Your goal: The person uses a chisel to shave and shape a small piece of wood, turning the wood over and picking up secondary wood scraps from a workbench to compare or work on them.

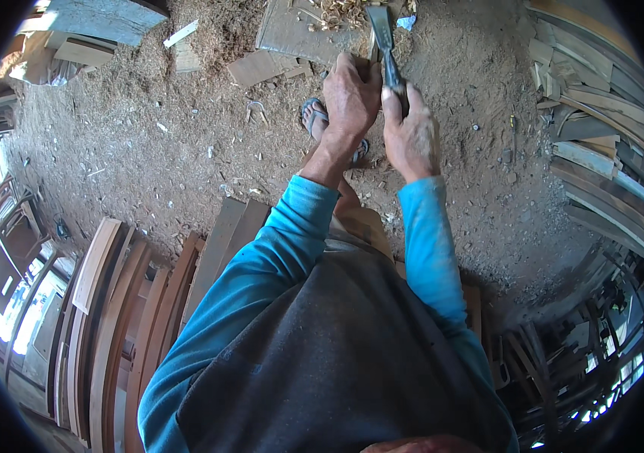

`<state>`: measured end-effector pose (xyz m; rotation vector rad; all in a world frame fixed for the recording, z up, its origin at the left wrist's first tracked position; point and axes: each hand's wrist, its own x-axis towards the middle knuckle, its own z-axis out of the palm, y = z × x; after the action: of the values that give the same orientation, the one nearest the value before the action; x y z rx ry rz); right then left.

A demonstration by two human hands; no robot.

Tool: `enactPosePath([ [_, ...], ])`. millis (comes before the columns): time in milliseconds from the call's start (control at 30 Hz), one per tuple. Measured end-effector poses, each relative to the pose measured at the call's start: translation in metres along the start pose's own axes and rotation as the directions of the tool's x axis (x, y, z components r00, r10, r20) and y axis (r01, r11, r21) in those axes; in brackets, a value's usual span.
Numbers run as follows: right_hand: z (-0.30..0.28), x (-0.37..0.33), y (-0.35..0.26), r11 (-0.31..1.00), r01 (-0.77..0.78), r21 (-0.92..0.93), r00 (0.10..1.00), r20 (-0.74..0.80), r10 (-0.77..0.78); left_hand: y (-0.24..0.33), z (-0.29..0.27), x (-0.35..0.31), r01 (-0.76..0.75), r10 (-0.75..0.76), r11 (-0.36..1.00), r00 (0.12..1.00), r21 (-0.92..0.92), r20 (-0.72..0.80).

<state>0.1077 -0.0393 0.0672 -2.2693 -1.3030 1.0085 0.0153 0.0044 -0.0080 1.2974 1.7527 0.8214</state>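
My right hand (pixel 412 140) is closed round the dark handle of a broad chisel (pixel 383 34), its thumb lying along the top. The chisel's grey metal blade flares wide at the far end and points away from me. Close on its left, my left hand (pixel 352 94) is closed round a narrow strip of wood (pixel 374 50), which runs up beside the blade. Most of the strip is hidden by the fingers and the blade. Curled wood shavings (pixel 343 13) lie just left of the blade, on a flat board (pixel 291 30).
Sawdust covers the ground, with a wood offcut (pixel 255 69) near the board. My sandalled foot (pixel 314 117) is below my hands. Stacked planks (pixel 122 302) stand at the left, and a lumber pile (pixel 601 143) lies at the right. A screwdriver (pixel 513 124) rests on the ground.
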Motion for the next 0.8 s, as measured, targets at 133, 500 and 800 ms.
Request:
enactPosePath([
  [133, 0.006, 0.011, 0.012, 0.989, -0.02, 0.147, 0.999, 0.042, 0.014, 0.001, -0.001, 0.001, -0.035, 0.035, 0.999, 0.999, -0.007, 0.002],
  [500, 0.005, -0.034, 0.032, 0.988, -0.034, 0.149, 0.996, 0.09, 0.021, -0.012, 0.001, -0.003, -0.232, 0.234, 0.971, 0.972, 0.053, -0.016],
  [800, -0.011, 0.004, 0.014, 0.988, -0.008, 0.155, 0.995, 0.099, -0.007, -0.007, 0.007, -0.002, -0.109, 0.108, 0.994, 0.993, -0.015, -0.041],
])
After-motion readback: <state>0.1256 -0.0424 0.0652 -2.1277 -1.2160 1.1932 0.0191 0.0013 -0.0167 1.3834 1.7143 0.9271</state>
